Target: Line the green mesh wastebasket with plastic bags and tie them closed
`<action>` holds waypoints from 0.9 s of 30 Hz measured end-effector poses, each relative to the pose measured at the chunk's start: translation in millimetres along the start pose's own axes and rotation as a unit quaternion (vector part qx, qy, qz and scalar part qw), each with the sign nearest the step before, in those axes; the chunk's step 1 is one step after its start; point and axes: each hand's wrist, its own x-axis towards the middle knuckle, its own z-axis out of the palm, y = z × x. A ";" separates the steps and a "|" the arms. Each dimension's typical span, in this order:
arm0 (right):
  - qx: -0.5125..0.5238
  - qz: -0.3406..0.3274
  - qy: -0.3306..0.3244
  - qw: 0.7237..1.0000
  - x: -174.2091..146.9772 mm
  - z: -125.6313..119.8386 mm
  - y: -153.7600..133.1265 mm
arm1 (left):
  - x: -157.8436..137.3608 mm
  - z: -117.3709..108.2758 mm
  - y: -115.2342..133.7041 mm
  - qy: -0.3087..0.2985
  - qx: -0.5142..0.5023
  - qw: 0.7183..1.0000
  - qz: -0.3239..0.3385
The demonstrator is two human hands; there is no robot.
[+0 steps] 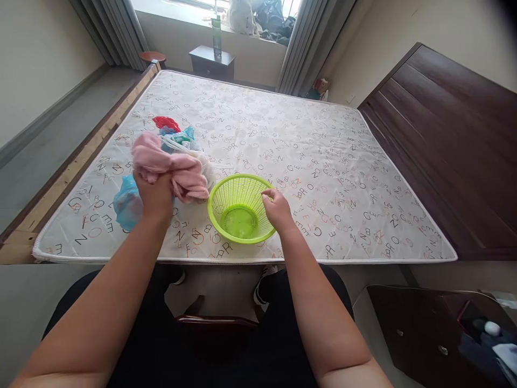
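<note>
Mattress [323, 161] printed with letters spreads beyond both hands, a dark headboard [444, 151] far to their right; I find the left hand [155, 196] closed around a bunched pink cloth [188, 172], gripped near its middle, presumably so both ends stay gathered; between the hands, nearer the right, a green basket [240, 221] stands upright, bare inside; the right hand [278, 207] curls loosely at its near rim, likely steadying it, though I cannot tell whether the fingers pinch; blue plastic [127, 205] sits left of the left hand, a red item [166, 123] beyond it.
</note>
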 end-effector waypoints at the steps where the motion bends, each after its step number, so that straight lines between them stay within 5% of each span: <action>1: 0.021 -0.004 0.003 1.000 -1.3 1.0 -2.5 | -4.5 0.2 9.2 0.037 -0.037 0.998 0.018; 3: 0.101 -0.013 -0.009 0.995 -5.8 2.8 -11.3 | -22.6 4.1 26.3 0.082 -0.100 0.989 0.069; 5: 0.204 -0.026 -0.061 0.977 -12.5 4.7 -24.1 | -49.0 11.1 39.2 0.034 -0.136 0.984 0.108; 9: 0.325 -0.050 -0.194 0.924 -25.9 9.6 -45.7 | -93.5 23.8 48.0 -0.208 -0.070 0.969 0.116; 12: 0.322 -0.024 -0.255 0.911 -28.8 12.1 -46.8 | -94.5 22.3 43.2 -0.412 0.024 0.898 0.152; 14: 0.304 0.024 -0.257 0.917 -27.4 11.2 -43.2 | -81.5 17.1 35.0 -0.477 0.066 0.862 0.156; 16: 0.291 0.057 -0.237 0.925 -24.9 8.1 -40.4 | -65.6 13.6 22.7 -0.459 0.083 0.872 0.151; 18: 0.284 0.059 -0.215 0.933 -22.1 4.2 -39.3 | -54.6 16.4 8.1 -0.376 0.077 0.916 0.115; 21: 0.219 0.038 -0.116 0.968 -17.4 0.4 -35.7 | -57.1 33.1 -8.6 -0.316 0.032 0.948 -0.033; 24: 0.059 0.016 0.006 0.998 -12.9 1.6 -23.3 | -82.6 53.1 -8.6 -0.369 -0.067 0.912 -0.163; 27: -0.091 0.031 0.011 0.995 -11.1 8.4 -5.4 | -119.1 62.8 4.1 -0.447 -0.094 0.874 -0.166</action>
